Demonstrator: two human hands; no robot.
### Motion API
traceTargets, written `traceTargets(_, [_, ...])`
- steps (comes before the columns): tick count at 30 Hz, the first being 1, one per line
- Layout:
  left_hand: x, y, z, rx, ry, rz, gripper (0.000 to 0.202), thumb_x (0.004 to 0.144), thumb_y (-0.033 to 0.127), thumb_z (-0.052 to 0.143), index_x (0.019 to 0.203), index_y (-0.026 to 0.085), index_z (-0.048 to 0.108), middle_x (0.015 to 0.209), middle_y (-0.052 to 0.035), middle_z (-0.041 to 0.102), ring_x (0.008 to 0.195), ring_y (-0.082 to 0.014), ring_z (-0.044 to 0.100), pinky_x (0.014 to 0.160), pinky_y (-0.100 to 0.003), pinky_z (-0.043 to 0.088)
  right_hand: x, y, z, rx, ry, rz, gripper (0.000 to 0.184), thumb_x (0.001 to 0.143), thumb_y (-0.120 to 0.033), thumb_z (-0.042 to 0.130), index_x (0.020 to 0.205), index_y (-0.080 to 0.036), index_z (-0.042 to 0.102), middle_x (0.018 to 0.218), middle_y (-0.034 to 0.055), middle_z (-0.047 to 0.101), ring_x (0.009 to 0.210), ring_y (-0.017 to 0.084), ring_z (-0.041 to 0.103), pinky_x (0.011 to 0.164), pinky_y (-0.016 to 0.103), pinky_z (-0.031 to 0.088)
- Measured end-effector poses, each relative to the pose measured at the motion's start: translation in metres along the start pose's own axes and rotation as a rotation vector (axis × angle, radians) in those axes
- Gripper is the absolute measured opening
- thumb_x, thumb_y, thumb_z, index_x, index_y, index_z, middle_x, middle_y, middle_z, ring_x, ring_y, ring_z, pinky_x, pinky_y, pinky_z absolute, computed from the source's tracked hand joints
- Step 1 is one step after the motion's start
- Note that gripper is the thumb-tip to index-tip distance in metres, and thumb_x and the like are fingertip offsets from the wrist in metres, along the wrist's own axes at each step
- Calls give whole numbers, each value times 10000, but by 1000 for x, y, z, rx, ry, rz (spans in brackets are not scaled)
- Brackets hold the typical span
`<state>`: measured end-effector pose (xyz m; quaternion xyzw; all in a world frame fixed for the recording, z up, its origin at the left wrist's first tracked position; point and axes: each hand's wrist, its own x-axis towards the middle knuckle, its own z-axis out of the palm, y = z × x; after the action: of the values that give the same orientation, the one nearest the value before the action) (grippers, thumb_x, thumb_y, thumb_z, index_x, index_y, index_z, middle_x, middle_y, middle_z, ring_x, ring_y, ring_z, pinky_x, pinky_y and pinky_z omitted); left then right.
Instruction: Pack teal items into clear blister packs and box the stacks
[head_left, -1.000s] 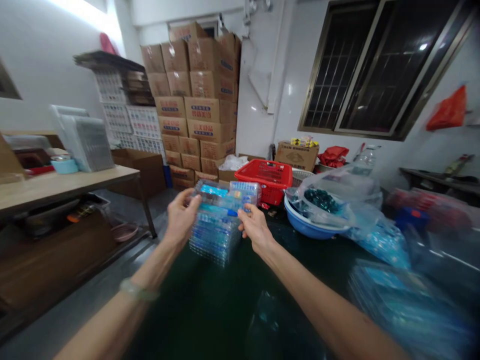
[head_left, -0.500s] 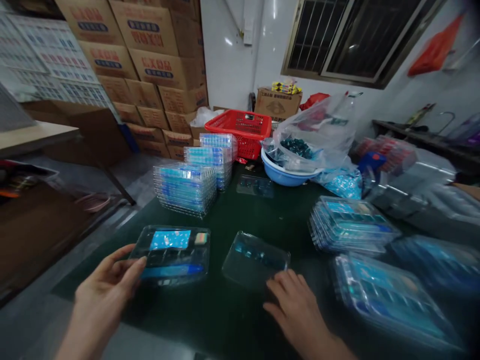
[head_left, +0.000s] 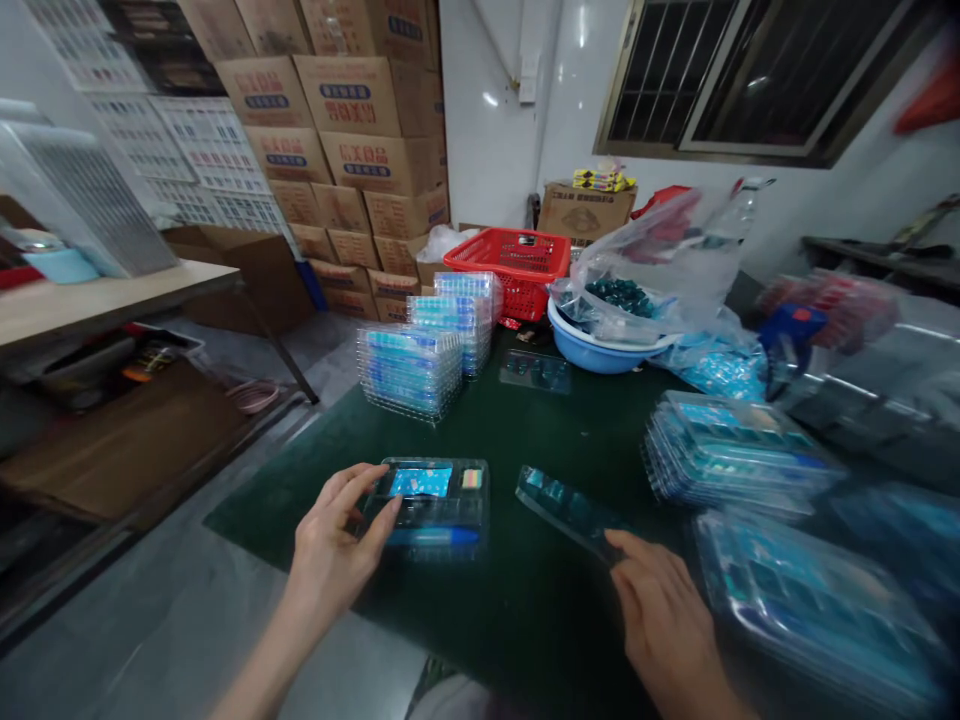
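On the dark green table lies a clear plastic blister pack with a blue card and a blue pen inside. My left hand grips its left end, thumb and fingers closed on the edge. My right hand holds the near end of a second clear tray, which is tilted up off the table. Further back stand stacks of filled packs.
A red basket, a blue basin with a bag of dark beads, and more pack stacks crowd the back and right. Cardboard boxes line the wall. A wooden table stands to the left.
A second ago both hands held a stack of packs at the far side. They came back to the near edge; my left hand now holds one pack, my right lifts a clear tray.
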<state>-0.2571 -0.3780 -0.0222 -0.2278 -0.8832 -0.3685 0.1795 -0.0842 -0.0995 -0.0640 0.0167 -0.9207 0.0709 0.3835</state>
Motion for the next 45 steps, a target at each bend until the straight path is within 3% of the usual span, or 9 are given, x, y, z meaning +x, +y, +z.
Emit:
traceTargets(3, [-1,27,6,-102,-50,120,425,727,276,600,1136,233,493,1097,-46,519,783,-154,550,626,-253,472,7,-13,-11,45,50,-33,122,815,-86,424,752,-168,489,921,97,618,829,181,593,709,357,464])
traceTargets(8, [0,56,4,-209,-162,301,663,686,232,652,1274,233,347,1281,-87,392,1124,-250,424,906,-353,395,24,-51,-31,75,148,-152,101,798,-107,424,782,-159,509,963,116,620,919,225,583,759,387,470])
traceTargets(13, [8,48,-20,-328,-216,200,394,718,238,622,1100,252,526,1034,-29,594,943,-199,553,835,-304,443,72,-79,-39,259,114,-79,103,806,-121,436,843,-171,518,937,75,627,890,186,583,800,334,453])
traceTargets(17, [21,35,-29,-355,-188,-133,395,718,354,602,1072,194,530,893,-34,616,766,-171,587,685,-277,493,132,-78,-11,610,-181,124,122,854,-177,376,801,-181,485,754,20,590,691,122,568,637,254,453])
traceTargets(22, [36,13,-24,-274,-363,-387,612,718,513,525,1202,160,399,833,-52,602,535,-150,570,493,-285,475,169,-67,66,859,-475,382,112,826,-205,398,737,-174,458,690,-5,569,570,91,545,477,187,401])
traceTargets(28, [33,-6,-16,513,-441,-200,545,756,630,323,1013,204,547,701,-48,620,704,-258,603,599,-331,426,159,-58,119,736,-598,468,131,789,-202,443,668,-166,476,630,-9,550,497,80,504,450,187,345])
traceTargets(35, [26,-5,-6,550,-237,131,663,746,598,400,1227,141,399,1167,-175,471,1079,-315,431,814,-413,391,143,-62,120,485,-465,410,32,756,-218,516,738,-192,513,831,26,521,805,162,472,665,273,339])
traceTargets(40, [38,12,10,392,-621,507,1038,507,731,528,1337,176,245,1384,-182,230,1264,-405,106,944,-553,197,129,-62,122,251,-365,252,91,785,-247,505,861,-198,515,908,51,504,869,192,440,727,311,338])
traceTargets(45, [46,18,24,394,-758,517,1064,497,682,562,1362,196,178,1345,-189,299,1216,-412,224,924,-568,175,122,-66,121,211,-317,301,160,823,-206,424,958,-185,509,954,77,511,924,216,425,772,348,332])
